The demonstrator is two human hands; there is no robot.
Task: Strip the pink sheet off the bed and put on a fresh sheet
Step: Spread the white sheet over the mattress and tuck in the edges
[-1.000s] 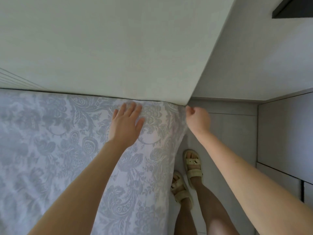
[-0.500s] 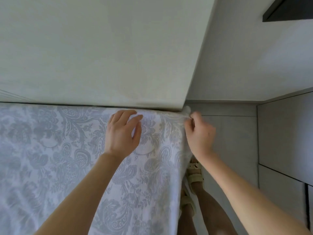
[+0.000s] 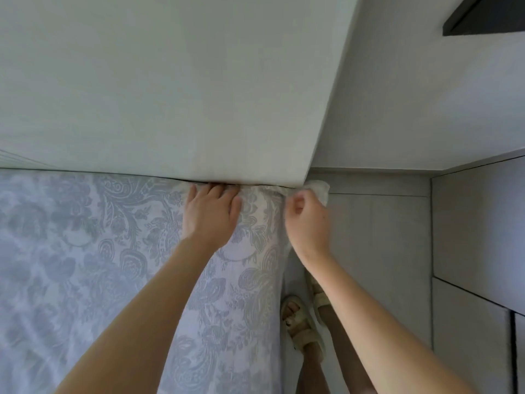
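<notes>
A pale sheet with a grey floral pattern covers the bed on the left and lower part of the head view. My left hand lies on it at the top edge, fingertips pushed into the gap under the headboard. My right hand grips the sheet's corner at the bed's top right corner, fingers curled round the bunched cloth. No pink sheet is in view.
A light wall and pale cabinet panels close in the right side. A narrow strip of floor runs beside the bed, where my sandalled feet stand. A dark shelf edge shows top right.
My left hand slid up to the headboard gap and curled its fingertips in. My right hand took hold of the sheet corner and pulled it out past the bed's corner.
</notes>
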